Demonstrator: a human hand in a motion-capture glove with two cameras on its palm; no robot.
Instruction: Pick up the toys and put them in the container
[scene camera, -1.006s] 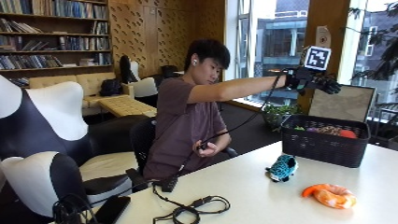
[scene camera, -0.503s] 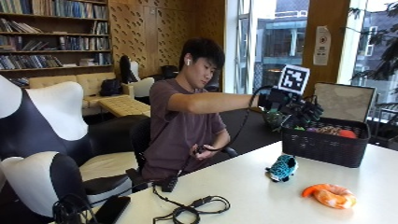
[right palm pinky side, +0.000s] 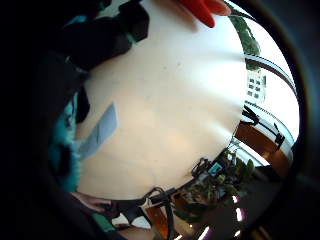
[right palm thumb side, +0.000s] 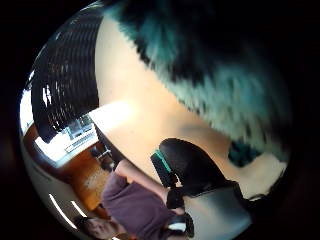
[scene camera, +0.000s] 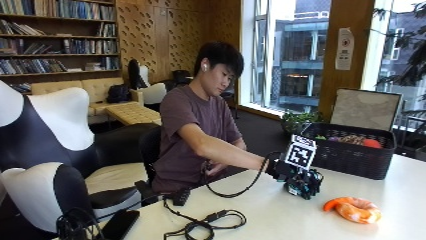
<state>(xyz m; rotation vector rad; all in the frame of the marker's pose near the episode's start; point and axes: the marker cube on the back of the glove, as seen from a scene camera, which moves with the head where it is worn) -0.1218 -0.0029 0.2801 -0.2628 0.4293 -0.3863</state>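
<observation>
Outside view shows the gloved right hand (scene camera: 293, 172) now down at the white table (scene camera: 279, 220), where a second ago it was raised over the black woven basket (scene camera: 346, 152) at the table's far edge. It sits on the teal-and-black plush toy (scene camera: 303, 182) mid-table; whether its fingers have closed round the plush, I cannot tell. An orange plush toy (scene camera: 353, 210) lies nearer the front edge, untouched. Judgement: one drop-off is done, the next pickup is beginning, and two toys remain outside the basket.
</observation>
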